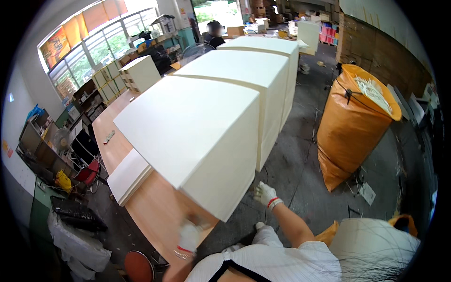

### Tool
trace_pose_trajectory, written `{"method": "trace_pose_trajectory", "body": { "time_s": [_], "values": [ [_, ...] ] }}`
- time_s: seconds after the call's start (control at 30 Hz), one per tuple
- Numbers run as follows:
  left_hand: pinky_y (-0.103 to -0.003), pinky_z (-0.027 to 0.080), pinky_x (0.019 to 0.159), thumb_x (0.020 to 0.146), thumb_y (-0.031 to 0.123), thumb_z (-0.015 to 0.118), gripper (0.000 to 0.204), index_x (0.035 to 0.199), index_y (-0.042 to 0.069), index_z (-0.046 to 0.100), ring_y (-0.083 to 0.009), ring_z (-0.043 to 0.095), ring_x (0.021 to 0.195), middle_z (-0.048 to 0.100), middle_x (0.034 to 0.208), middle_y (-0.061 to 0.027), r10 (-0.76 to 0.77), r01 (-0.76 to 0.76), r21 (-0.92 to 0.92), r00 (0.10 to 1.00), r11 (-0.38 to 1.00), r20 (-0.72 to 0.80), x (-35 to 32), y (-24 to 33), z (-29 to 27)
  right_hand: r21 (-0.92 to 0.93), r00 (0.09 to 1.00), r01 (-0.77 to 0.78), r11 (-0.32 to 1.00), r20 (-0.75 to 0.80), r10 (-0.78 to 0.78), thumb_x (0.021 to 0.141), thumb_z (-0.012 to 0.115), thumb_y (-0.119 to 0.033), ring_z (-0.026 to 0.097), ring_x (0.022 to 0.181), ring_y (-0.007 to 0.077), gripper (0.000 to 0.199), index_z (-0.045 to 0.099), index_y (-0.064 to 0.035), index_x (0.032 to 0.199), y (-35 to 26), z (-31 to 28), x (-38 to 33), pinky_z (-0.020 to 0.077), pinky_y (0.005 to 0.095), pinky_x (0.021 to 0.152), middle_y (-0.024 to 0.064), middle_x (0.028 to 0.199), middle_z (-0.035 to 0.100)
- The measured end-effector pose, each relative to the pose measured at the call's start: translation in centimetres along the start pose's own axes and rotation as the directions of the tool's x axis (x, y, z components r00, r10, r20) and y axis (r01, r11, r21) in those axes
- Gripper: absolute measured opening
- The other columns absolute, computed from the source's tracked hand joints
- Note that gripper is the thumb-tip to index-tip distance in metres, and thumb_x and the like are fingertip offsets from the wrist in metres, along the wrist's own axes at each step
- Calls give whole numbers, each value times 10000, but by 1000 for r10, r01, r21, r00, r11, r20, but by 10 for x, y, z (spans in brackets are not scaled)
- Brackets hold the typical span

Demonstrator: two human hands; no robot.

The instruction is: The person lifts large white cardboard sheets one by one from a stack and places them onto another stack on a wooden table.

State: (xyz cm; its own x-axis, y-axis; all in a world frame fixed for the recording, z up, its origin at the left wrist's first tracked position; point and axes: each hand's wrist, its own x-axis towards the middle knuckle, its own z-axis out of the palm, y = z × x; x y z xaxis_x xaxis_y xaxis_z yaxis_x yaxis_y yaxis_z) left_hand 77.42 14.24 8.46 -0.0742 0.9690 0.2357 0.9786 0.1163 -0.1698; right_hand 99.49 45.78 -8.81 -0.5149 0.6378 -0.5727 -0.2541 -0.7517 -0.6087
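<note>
Judging by its tall sides, the nearest white stack wants even handling; the right hand looks loosely spread, the left hand too blurred to tell.

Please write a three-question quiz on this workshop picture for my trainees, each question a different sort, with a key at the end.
1. Multiple choice: seen from the person, where is the orange sack relative to the large white blocks?
A) To the left
B) To the right
C) On top

2. True or false: both of the person's hands are bare.

3. Fill in the gap: the low, flat white stack at the left of the nearest block lies on the wooden ____.

Key
1. B
2. False: the left hand, though blurred, and the right hand are both gloved.
3. table
</note>
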Motion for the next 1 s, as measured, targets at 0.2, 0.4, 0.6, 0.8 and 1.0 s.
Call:
{"method": "trace_pose_trajectory", "body": {
  "time_s": [0.2, 0.4, 0.6, 0.8, 1.0],
  "values": [
    [-345, 522, 672, 951, 241, 554, 153, 957, 88, 548, -176, 585, 731, 571, 819, -24, -282, 361, -417, 929, 835, 240, -12, 65, 44, 182, 989, -148, 972, 7, 149, 933, 443, -667, 253, 1442, 384, 897, 208, -44, 1534, -15, 63, 7, 228, 558, 1147, 162, 1598, 221],
    [-370, 498, 705, 924, 283, 567, 191, 824, 123, 537, -175, 545, 662, 527, 706, 3, -481, 23, -659, 665, -752, 571, 29, 104, 109, -121, 947, -311, 943, 37, 318, 892, 443, -719, 464, 1219, 368, 780, 470, -87, 1348, -44, 59, 13, 338, 582, 1028, 131, 1331, 495],
    [-363, 500, 744, 830, 310, 684, 222, 785, 123, 574, -170, 561, 662, 550, 662, 27, -662, -39, -814, 605, -579, 442, 49, 139, 127, 37, 874, -484, 874, 59, 482, 887, 468, -678, 428, 1290, 389, 721, 477, -123, 1347, -46, 56, 34, 284, 603, 1078, 143, 1364, 492],
    [-334, 543, 845, 664, 220, 871, 464, 1055, 104, 650, -178, 678, 886, 710, 928, -34, -818, 690, -723, 428, 21, 384, 66, 132, 76, 97, 824, -566, 819, 60, 563, 920, 444, -618, 398, 1352, 339, 659, 479, -130, 1361, -69, 79, 19, 255, 616, 1106, 126, 1396, 493],
    [-374, 543, 881, 693, 211, 847, 549, 1171, 81, 610, -218, 674, 977, 701, 1082, -61, -756, 664, -734, 404, -145, 515, 52, 120, 79, 136, 854, -519, 844, 123, 505, 940, 431, -593, 498, 1245, 272, 591, 539, -137, 1300, -37, 45, 35, 339, 602, 1043, 69, 1248, 610]
  ]
}}
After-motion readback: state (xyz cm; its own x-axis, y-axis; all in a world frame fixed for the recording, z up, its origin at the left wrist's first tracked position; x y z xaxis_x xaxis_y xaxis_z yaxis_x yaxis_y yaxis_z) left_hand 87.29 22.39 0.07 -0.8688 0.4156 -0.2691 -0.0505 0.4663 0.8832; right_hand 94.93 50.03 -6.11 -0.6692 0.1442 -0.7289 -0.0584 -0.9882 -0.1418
